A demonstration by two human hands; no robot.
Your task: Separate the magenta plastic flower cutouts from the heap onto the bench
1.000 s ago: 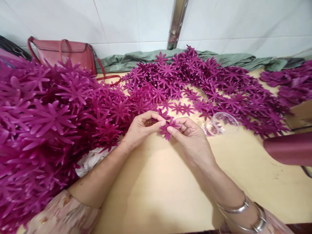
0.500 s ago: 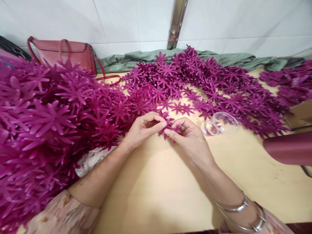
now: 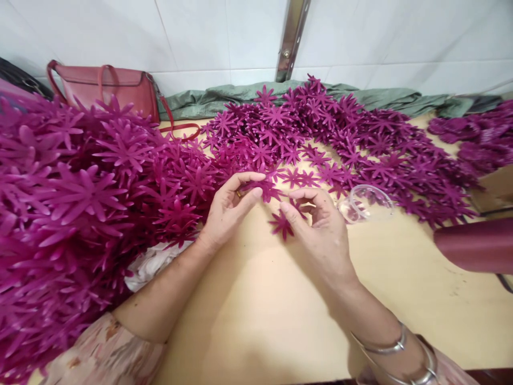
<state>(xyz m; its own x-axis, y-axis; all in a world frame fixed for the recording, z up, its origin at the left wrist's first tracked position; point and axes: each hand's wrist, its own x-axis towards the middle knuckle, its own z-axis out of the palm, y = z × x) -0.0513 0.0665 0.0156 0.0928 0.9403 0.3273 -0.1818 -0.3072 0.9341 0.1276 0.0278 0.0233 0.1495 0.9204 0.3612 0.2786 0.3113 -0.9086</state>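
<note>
Both my hands are over the table in the middle of the head view. My left hand has its thumb and forefinger apart, beside a purple star-shaped flower piece. Some petals of that piece show between these fingertips. My right hand pinches another purple flower piece between thumb and fingers. This one hangs with its narrow petals spread toward the table, partly hidden behind the thumb. A few similar pieces lie flat just beyond the fingertips.
A large heap of purple flower pieces rises on the left; another pile stretches along the back. A clear plastic cup lies right of my right hand. A red handbag stands by the wall. White cloth sits under my left forearm.
My hands have moved apart. My left thumb and forefinger have spread and shifted slightly up and left. The flower piece at my right fingertips now hangs lower and more spread out.
</note>
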